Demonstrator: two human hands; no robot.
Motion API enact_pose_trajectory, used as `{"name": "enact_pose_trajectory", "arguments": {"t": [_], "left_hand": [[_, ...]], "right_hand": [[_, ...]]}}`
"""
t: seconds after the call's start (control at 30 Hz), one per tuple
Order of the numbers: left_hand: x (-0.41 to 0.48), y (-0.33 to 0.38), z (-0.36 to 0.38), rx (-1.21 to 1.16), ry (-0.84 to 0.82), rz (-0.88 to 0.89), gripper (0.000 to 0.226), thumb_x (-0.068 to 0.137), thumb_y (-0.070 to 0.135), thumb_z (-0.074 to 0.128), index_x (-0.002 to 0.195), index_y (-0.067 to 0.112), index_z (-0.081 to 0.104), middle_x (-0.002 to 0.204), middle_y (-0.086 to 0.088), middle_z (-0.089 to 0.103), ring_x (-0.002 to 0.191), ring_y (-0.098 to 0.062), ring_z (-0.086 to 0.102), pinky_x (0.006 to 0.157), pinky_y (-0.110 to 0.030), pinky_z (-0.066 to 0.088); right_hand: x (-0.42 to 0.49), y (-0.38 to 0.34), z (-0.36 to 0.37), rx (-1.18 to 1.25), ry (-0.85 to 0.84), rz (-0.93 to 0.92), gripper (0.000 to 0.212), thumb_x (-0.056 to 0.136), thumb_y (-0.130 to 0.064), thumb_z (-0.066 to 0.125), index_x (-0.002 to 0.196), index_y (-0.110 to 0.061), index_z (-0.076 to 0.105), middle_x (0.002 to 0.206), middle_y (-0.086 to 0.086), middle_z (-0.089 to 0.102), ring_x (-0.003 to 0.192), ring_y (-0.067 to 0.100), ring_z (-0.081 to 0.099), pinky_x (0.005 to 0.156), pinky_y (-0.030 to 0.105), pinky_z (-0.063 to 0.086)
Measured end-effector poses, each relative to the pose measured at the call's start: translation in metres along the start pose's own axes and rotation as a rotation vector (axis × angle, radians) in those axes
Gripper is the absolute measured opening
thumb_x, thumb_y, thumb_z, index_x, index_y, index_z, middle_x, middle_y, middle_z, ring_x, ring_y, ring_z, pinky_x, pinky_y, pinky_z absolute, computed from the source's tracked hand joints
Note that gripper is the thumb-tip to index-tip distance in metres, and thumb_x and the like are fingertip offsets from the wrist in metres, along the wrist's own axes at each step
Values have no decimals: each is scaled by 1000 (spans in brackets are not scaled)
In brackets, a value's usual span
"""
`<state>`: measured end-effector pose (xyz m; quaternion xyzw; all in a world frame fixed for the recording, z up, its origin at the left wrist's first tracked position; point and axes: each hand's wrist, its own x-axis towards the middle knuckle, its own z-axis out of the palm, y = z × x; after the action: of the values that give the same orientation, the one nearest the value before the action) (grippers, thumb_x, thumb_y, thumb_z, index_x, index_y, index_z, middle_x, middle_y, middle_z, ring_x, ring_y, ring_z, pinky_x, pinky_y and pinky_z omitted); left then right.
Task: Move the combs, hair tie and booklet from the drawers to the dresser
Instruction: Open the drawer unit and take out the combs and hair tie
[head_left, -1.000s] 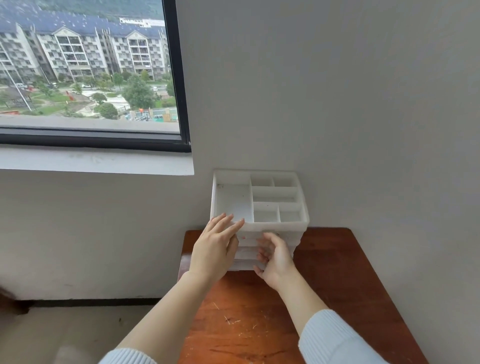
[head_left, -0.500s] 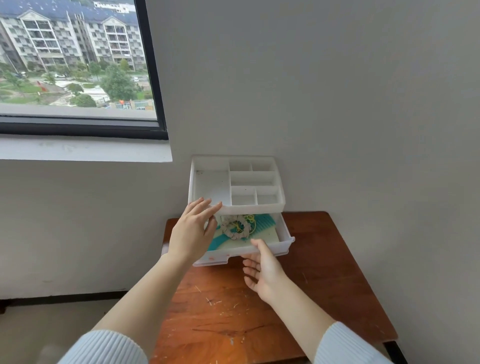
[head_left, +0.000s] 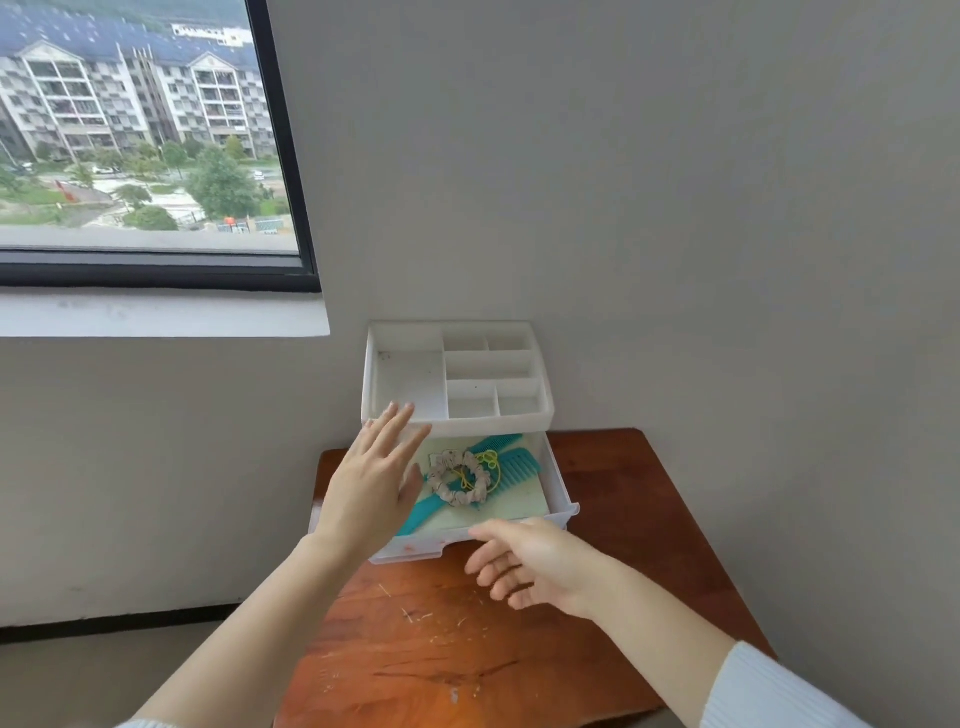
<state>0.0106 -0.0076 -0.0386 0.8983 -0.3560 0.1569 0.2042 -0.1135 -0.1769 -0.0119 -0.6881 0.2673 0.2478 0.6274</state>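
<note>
A white plastic drawer unit stands at the back of the wooden dresser, its top drawer pulled out. In the drawer lie teal combs, a white scrunchie hair tie with thin yellow elastics, and a pale green booklet underneath them. My left hand hovers flat over the drawer's left side, fingers spread, holding nothing. My right hand is in front of the drawer, fingers loosely apart, clear of the drawer front.
The unit's top is a divided tray with several compartments. The dresser stands in a wall corner; a window and sill are up left. Scratches and light flecks mark the wood near me. Floor lies left of the dresser.
The top drawer was pulled out, showing the combs, hair tie and booklet. My right hand let go of the drawer front and drew back; my left hand shifted over the drawer.
</note>
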Motion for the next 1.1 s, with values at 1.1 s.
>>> {"name": "enact_pose_trajectory", "arguments": {"t": [1.1], "left_hand": [[37,37,15,175,-651,-287,11,75,14,56,86,11,55,80,-5,56,79,-27,62,60,-32,48]], "right_hand": [[57,-46,-28,-550,515,-381,9,70,-16,64,70,-11,57,68,2,59,62,18,55,56,29,41]]}}
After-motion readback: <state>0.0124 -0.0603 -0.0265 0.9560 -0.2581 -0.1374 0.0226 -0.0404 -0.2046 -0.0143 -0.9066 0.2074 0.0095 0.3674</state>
